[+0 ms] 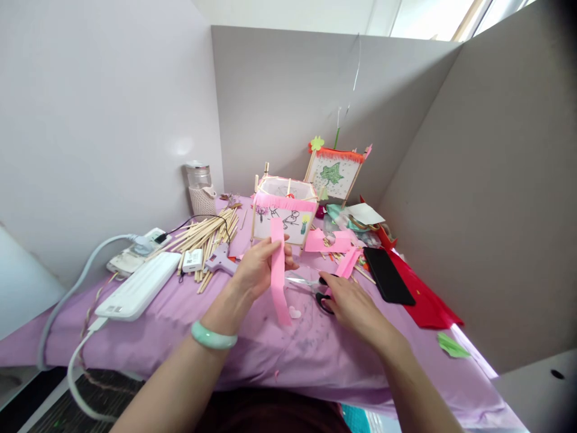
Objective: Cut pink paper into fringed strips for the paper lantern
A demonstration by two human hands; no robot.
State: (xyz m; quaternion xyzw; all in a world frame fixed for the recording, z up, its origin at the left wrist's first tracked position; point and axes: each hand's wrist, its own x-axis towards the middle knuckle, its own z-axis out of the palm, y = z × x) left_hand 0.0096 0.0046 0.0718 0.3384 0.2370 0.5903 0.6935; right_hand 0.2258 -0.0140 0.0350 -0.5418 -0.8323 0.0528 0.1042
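My left hand (259,264) is closed on a long pink paper strip (279,282) that hangs down over the purple tablecloth (288,355). My right hand (349,300) rests on the black handles of a pair of scissors (311,285) lying on the cloth, blades pointing left towards the strip. A green bangle (213,337) sits on my left wrist. Just behind the hands stands a small paper lantern with a pink fringe and drawings (283,210).
Bamboo sticks (210,237), a glue gun (220,260), a white power strip (139,291) and cables lie at the left. A black phone (387,275), red paper (426,304) and pink scraps (329,242) lie at the right. A second lantern (334,173) and a jar (201,189) stand at the back. Grey partition walls enclose the table.
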